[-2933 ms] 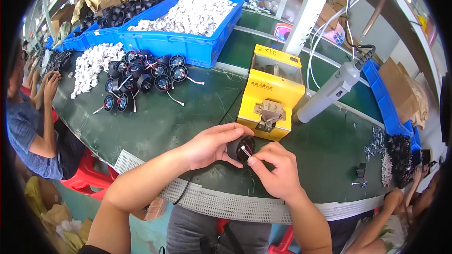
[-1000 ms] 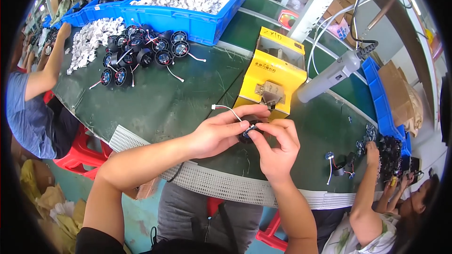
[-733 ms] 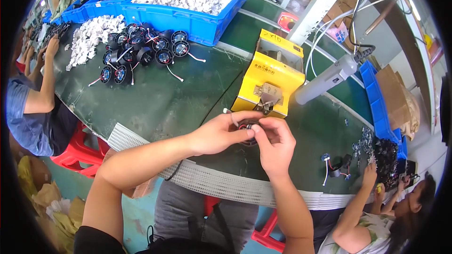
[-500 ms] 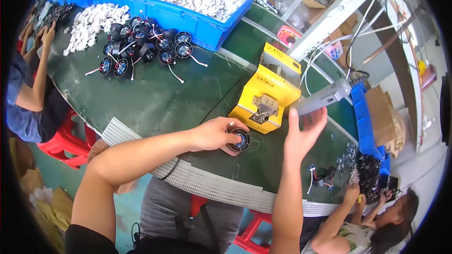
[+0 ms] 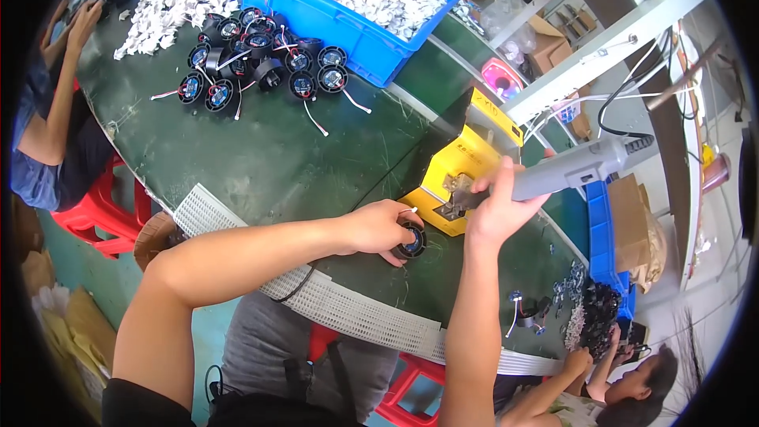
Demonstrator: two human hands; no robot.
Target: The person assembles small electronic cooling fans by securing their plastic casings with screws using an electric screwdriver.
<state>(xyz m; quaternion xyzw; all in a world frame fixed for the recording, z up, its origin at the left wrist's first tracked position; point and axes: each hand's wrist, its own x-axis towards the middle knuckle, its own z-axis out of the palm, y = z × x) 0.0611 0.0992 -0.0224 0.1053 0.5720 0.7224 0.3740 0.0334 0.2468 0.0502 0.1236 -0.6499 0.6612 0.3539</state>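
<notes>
My left hand (image 5: 373, 229) holds a round black housing (image 5: 412, 241) with a blue circuit board inside, down against the green table. A short wire with a white plug sticks up beside its fingers. My right hand (image 5: 494, 209) is closed round a grey electric screwdriver (image 5: 565, 172) with a black cable at its rear end. The screwdriver's front end, partly hidden by the hand, points at the metal outlet of a yellow screw feeder (image 5: 484, 145). Several more black housings (image 5: 267, 73) with wires lie in a heap beyond my left hand.
A blue bin (image 5: 348, 45) full of small white pieces stands at the back, with a loose white pile (image 5: 178, 12) to its left. A white metal post (image 5: 609, 43) slants across the right. One co-worker's arm (image 5: 55, 119) is at left, another person (image 5: 632, 387) at lower right.
My right hand has closed round the grey screwdriver and brought it left, to the front of the yellow feeder. My left hand still holds the housing on the table. The view has shifted slightly.
</notes>
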